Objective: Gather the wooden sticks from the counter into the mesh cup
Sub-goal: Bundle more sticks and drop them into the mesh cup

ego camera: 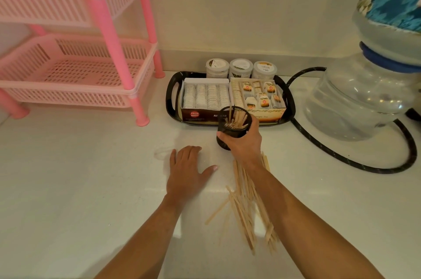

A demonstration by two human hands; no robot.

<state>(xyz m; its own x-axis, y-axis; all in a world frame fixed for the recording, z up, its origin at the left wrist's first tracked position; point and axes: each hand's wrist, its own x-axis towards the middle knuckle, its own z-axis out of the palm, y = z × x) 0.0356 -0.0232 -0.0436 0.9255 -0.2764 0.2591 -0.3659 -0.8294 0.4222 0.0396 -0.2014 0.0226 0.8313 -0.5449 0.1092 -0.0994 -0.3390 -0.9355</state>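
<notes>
We see the right hand [245,142] wrapped around the black round mesh cup [234,126], fingers and thumb curled about its wall, the cup tilted so its mouth faces us and a clutch of pale wooden sticks [237,119] shows inside, one standing taller than the rest. The cup sits near the middle of the white counter [79,176], just in front of the black tray; we cannot tell whether its base touches the counter or is lifted clear. The left hand [189,171] lies flat on the counter just left of the cup, fingers straight and close together, thumb out to the side, holding nothing. Under and beside the right forearm we have the loose heap of flat pale wooden sticks [248,205], fanned toward the counter's near edge, a couple angled off to the left. Out beyond the hands, the black handled tray [173,94] stands against the back edge, carrying two open boxes of tea bags [206,96] and three round lidded jars [241,68] behind them. A pink plastic slatted rack [75,73] fills the far left corner. On the right side sits a big clear water bottle [364,100] with a blue collar and a patterned blue cloth over its top, a black cable [405,153] looping round its foot
</notes>
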